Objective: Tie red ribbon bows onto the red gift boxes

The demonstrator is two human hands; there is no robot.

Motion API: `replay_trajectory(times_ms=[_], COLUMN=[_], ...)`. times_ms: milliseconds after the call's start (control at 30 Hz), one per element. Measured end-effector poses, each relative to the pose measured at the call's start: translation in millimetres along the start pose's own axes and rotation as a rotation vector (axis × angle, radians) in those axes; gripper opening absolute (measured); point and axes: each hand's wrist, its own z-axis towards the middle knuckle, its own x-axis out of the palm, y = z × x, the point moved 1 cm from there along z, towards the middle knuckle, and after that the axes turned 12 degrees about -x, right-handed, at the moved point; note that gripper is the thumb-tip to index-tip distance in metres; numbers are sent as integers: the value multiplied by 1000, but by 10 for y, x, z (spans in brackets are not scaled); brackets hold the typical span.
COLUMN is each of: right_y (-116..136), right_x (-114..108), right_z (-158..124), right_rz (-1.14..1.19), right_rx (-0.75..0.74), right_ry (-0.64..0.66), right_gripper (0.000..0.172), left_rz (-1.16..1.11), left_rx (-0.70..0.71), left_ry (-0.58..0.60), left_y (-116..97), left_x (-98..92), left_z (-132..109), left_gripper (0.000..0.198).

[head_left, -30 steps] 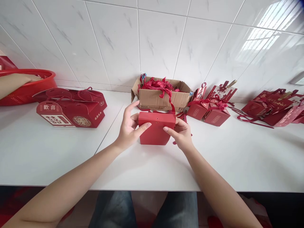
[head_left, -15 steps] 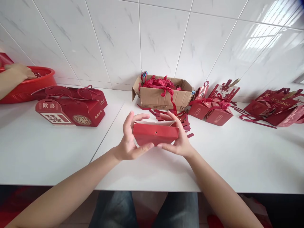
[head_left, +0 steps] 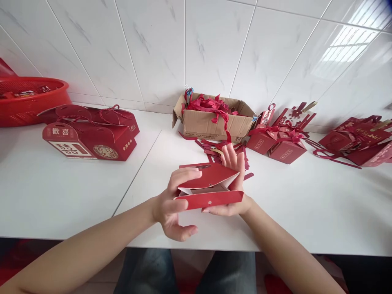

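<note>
While right hand (head_left: 240, 182) cups red box (head_left: 197, 201), left hand (head_left: 167, 209) curls, contact unclear.

Red box (head_left: 211, 177) now wider open at its mouth

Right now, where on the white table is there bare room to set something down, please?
On the table: left, between the patterned boxes and the front edge; right, between the ribbon-tied boxes and the same edge. It is crowded behind the held red box, where strips lie before the cardboard box.
</note>
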Motion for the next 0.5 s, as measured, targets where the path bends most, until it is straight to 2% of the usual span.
replay_trajectory(times_ms=[200, 300, 367, 500], right_y=[105, 168, 206, 246], right_x=[42, 47, 41, 21], right_z=[15, 45, 62, 46], right_rz=[40, 21, -10, -104], right_rx=[-30, -63, -80, -94], right_ry=[0, -7, 7, 48], right_gripper=[160, 160, 157, 141], left_rz=[-165, -119, -83, -77], left_rx=[-235, -263, -281, -331], left_ry=[-105, -143, -148, -122], left_y=[-89, -189, -240, -292], left_x=[19, 0, -15, -48], left_z=[-38, -1, 23, 25], left_gripper=[97, 73, 59, 63])
